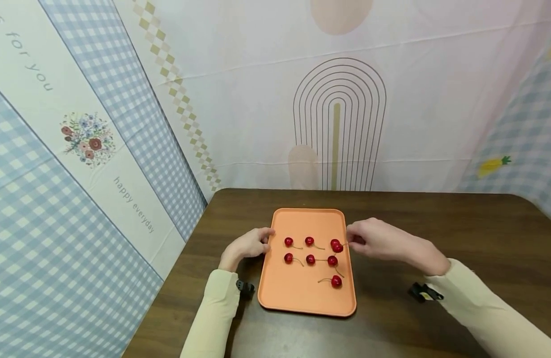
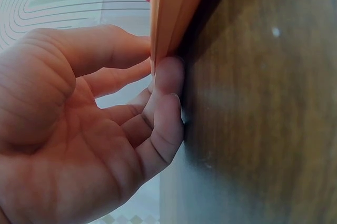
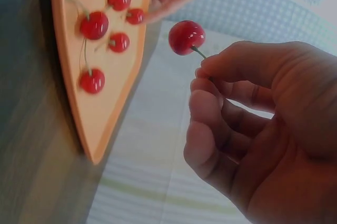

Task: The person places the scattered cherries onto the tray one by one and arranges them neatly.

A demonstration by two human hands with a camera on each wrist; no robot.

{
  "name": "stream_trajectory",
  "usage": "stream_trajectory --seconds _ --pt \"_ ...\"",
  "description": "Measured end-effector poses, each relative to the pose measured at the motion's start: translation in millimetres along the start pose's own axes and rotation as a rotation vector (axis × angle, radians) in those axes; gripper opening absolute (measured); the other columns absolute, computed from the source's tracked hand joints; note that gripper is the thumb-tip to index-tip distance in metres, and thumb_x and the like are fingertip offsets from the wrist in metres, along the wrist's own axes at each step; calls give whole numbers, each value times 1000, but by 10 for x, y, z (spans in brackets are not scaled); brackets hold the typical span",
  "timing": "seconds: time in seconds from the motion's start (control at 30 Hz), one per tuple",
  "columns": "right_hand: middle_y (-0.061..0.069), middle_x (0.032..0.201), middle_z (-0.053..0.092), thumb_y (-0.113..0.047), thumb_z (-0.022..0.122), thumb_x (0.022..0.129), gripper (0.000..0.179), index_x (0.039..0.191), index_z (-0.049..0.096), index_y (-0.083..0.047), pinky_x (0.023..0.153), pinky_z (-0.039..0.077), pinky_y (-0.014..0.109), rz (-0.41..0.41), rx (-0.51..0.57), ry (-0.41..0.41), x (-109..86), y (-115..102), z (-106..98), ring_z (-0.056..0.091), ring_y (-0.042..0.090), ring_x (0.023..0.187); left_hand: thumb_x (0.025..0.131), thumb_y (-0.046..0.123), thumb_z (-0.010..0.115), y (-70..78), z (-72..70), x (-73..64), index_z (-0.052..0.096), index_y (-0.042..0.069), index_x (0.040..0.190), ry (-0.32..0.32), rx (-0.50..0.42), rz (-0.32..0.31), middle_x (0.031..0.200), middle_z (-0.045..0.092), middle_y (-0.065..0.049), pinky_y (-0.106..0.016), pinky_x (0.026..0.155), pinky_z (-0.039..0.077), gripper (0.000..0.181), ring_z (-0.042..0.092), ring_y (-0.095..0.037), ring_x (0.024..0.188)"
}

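Note:
My right hand [image 1: 382,239] pinches a red cherry [image 3: 185,37] by its thin green stem, thumb against fingertips. The fruit hangs over the right side of an orange tray [image 1: 297,296], overlapping another cherry [image 1: 333,242] in the head view. Several more stemmed cherries lie on the tray: two at the left [image 1: 288,258], two in the middle [image 1: 310,259], and others toward the right, the nearest one [image 1: 336,282] closest to me. At the tray's left edge, my left hand [image 1: 249,243] grips the rim [image 2: 164,16], with curled fingers against its outer side; the thumb tip is partly hidden.
The tray lies on a dark wooden table [image 1: 391,318]. A patterned cloth [image 1: 257,109] hangs behind the table and along the left. Dark wrist devices [image 1: 425,292] sit at both sleeve cuffs.

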State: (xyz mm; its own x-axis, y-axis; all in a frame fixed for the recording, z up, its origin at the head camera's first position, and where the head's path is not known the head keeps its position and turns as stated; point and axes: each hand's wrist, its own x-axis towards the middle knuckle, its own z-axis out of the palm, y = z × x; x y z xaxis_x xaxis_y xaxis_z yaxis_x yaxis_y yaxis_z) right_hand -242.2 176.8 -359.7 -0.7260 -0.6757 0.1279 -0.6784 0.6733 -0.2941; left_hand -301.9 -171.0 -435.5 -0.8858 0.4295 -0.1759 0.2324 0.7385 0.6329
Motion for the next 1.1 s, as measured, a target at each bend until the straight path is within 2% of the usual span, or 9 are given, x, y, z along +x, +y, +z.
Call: stream_trajectory --seconds 0.2,0.47,0.67,0.8,0.9,1.1 --pt "-11 70 52 -4 65 86 20 73 59 -19 55 39 18 -61 8 -20 164 -161 132 43 1 61 91 0 57 2 -5 -16 52 2 139 5 -10 0 85 52 -7 -27 65 39 49 48 -17 73" --pt "-13 64 48 -8 64 89 25 69 54 -20 52 36 18 -87 67 -78 347 -340 256 41 -1 55 90 0 57 -4 1 -14 52 2 139 5 -17 3 85 52 -7 -26 63 39 49 48 -17 71" --pt "-13 61 45 -8 64 89 25 68 54 -19 53 34 17 -143 47 -107 449 -428 326 38 -1 54 91 1 57 9 3 -8 51 3 140 0 -12 5 85 53 -6 -26 63 39 50 48 -17 69" --pt "-12 61 46 -6 66 88 23 69 57 -17 55 33 17 -169 12 -176 501 -485 352 38 1 56 91 1 57 9 6 -1 50 3 141 -7 -15 6 84 52 -6 -26 63 39 50 47 -16 69" --pt "-11 61 45 -3 65 87 22 70 60 -15 54 32 18 -151 19 -260 539 -528 361 38 2 56 91 0 56 6 5 6 50 2 141 -10 -10 15 83 52 -5 -26 62 38 50 47 -15 67" --pt "-10 59 42 2 60 87 27 65 59 -13 53 28 19 -129 30 -375 647 -622 390 35 4 54 90 0 56 5 2 7 51 0 139 -9 3 31 81 52 -4 -25 61 37 50 46 -14 66"
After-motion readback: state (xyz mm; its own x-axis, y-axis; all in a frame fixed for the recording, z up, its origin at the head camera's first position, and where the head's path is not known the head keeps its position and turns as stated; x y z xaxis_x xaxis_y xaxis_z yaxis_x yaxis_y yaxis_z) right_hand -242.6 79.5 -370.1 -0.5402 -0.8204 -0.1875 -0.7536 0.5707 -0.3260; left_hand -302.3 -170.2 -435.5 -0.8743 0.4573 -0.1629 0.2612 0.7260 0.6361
